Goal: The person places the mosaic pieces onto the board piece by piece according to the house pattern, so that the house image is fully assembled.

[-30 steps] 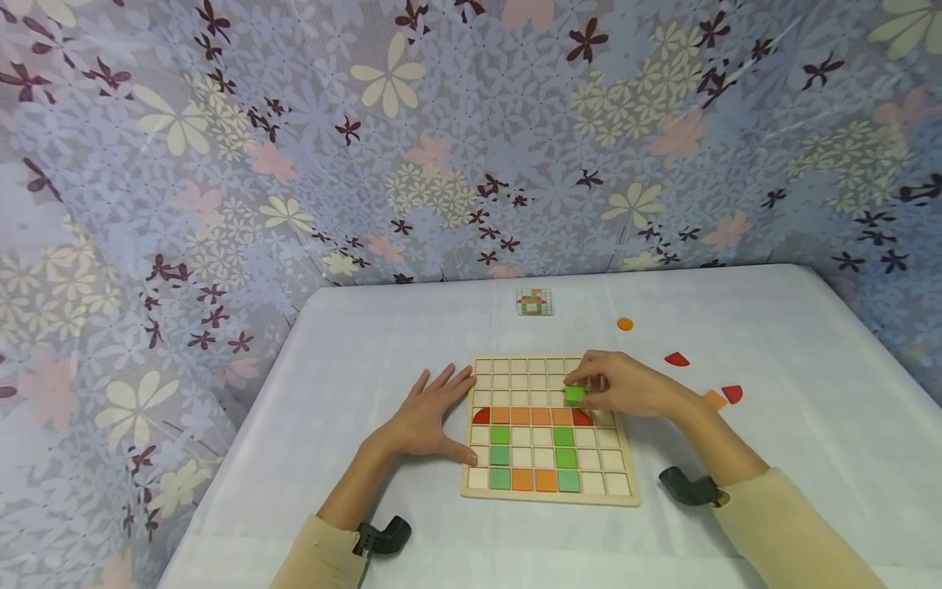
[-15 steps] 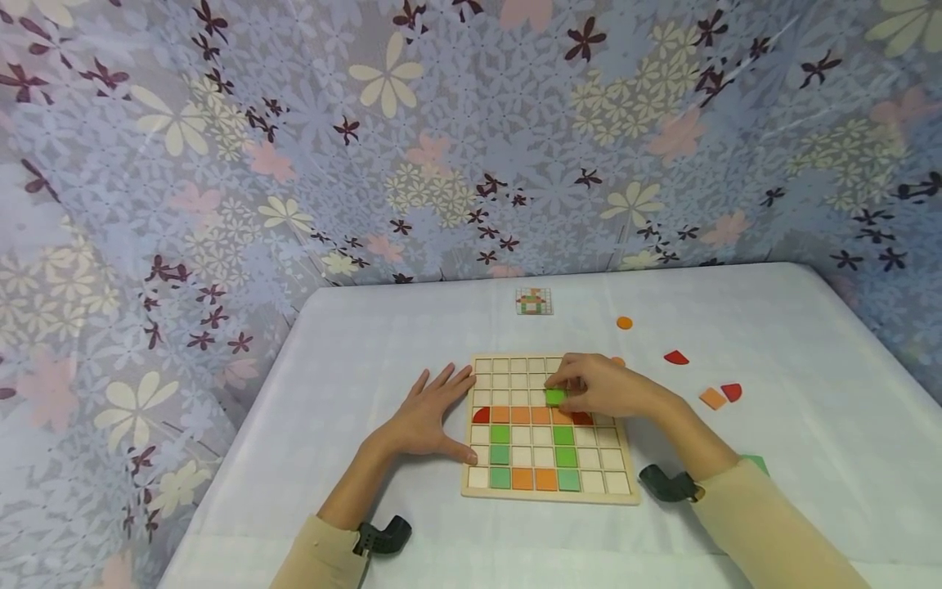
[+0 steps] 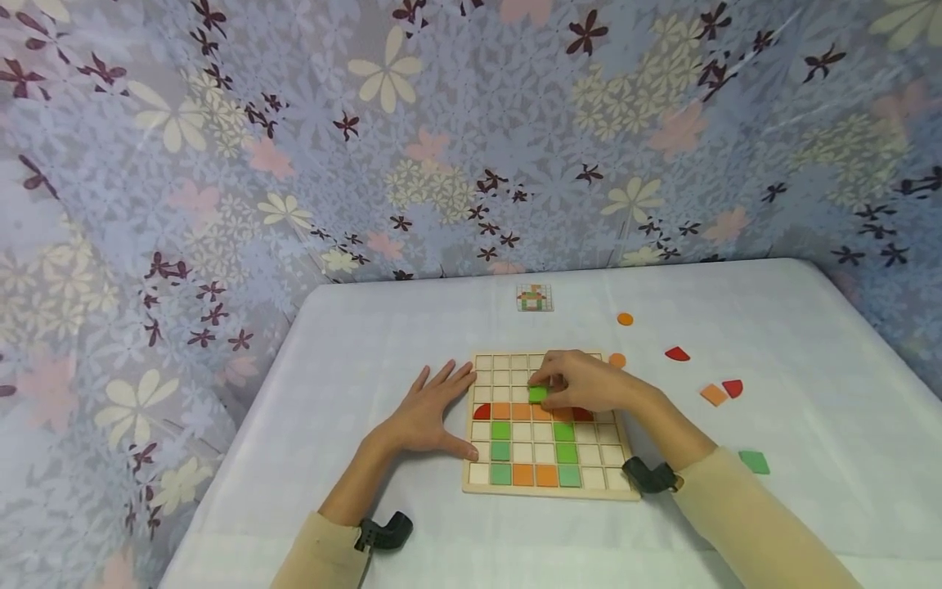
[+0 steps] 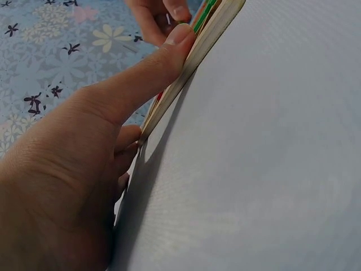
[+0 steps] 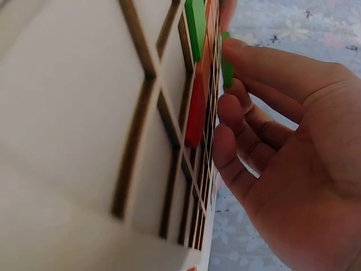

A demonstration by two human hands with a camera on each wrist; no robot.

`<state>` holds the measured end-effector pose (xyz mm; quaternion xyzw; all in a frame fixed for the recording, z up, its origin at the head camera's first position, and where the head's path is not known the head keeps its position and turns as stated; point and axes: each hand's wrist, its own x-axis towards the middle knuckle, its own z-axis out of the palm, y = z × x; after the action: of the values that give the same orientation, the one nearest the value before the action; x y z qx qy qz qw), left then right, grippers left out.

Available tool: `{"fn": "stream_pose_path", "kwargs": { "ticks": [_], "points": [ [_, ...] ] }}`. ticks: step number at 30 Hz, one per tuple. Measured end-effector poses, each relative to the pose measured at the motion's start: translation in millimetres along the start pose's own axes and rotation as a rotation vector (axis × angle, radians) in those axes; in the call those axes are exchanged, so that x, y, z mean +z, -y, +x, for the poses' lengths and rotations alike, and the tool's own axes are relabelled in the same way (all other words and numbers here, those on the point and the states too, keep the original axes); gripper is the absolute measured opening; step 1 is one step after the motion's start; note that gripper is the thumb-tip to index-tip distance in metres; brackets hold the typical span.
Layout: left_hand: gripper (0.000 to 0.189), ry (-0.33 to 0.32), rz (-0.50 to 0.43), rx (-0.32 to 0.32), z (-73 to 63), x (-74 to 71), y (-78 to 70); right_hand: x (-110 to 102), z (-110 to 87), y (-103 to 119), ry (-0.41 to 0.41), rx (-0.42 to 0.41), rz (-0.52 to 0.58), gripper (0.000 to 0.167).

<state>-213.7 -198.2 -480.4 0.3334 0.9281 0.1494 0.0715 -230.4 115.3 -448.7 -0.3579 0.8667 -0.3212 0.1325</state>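
My right hand [image 3: 592, 383] pinches a bright green square tile [image 3: 538, 395] between thumb and fingers, over the middle of a wooden grid board [image 3: 548, 492]. In the right wrist view the tile [image 5: 227, 68] stands on edge at the fingertips, seemingly just above the grid. My left hand [image 3: 422, 419] lies with fingers spread along the board's left side, thumb and fingertips touching its rim. Below the held tile runs a row of orange squares [image 3: 521, 411] between red quarter-round tiles [image 3: 482, 411]. Lower down are green tiles [image 3: 500, 430], teal tiles [image 3: 500, 474] and orange tiles.
A small patterned card [image 3: 534, 298] lies behind the board. To the right lie orange discs [image 3: 625, 319], red quarter-round tiles [image 3: 677, 353], an orange square [image 3: 713, 395] and a teal tile [image 3: 754, 461] on the white cloth. A floral curtain [image 3: 471, 147] hangs behind.
My right hand has carried the green tile leftward across the board, bringing an orange disc and the loose teal tile into view. My left hand has stayed in place.
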Motion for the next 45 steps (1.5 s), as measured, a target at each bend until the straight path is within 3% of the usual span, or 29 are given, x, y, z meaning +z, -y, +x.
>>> {"fn": "stream_pose_path", "kwargs": {
  "ticks": [12,24,33,45],
  "points": [
    [0.127,0.009,0.008,-0.012,0.4,-3.5,-0.7,9,14.8,6,-0.003,-0.034,-0.072,0.027],
    [0.126,0.01,0.0,-0.024,1.1,-4.4,-0.8,12,23.8,10,-0.045,0.0,-0.077,0.028],
    [0.126,0.0,-0.004,-0.019,0.2,-1.7,-0.3,11,18.2,8,-0.052,-0.014,-0.078,0.026],
    [0.127,-0.001,-0.005,-0.023,0.6,-0.5,-0.1,-1,-9.1,4,-0.075,0.017,-0.066,0.024]
  ]
}}
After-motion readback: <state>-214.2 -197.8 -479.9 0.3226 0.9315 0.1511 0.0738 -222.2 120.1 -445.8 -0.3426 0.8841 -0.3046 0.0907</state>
